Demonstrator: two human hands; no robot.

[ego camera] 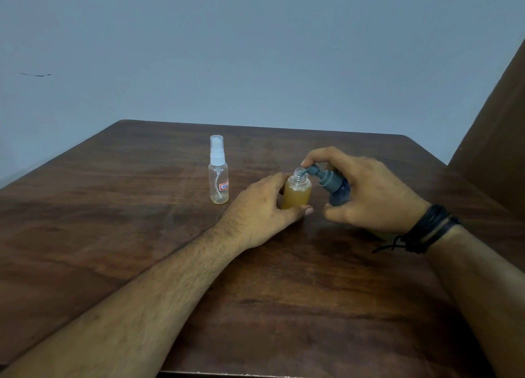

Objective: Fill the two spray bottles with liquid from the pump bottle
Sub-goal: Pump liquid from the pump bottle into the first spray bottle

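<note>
**A:** Mid-table, right of centre: we have the open spray bottle [297,192] standing upright on the wooden table [142,207], cap off, threaded neck exposed. Amber liquid fills most of the body, up to about the shoulder.

**B:** Left hand [260,210]?

**A:** Wrapped round that bottle. Thumb crosses the front near the base, the other fingers curl behind it on the far side. Bottle sits between thumb and fingers, base on the table.

**B:** And the pump bottle [335,188]?

**A:** Just beside the open bottle, on its right, tilted toward it. Grey pump head, dark blue body. The nozzle tip reaches over the open neck; we can't tell whether it touches the rim. The right hand [366,196] grips it: index finger arched over the top of the pump head, thumb under the lower body, remaining fingers behind, mostly hidden. Whether the base rests on the table we can't tell; the hand covers it.

**B:** Second spray bottle [218,169]?

**A:** Well to the left of both hands, farther back, upright, white sprayer and clear cap on. Looks clear inside, dip tube visible, small red-and-white label low on the side. Nothing touches it.

**B:** Anything else?

**A:** Black cord wristband [426,230] on the right wrist. Plain blue-grey wall [255,51] behind the table.
</note>
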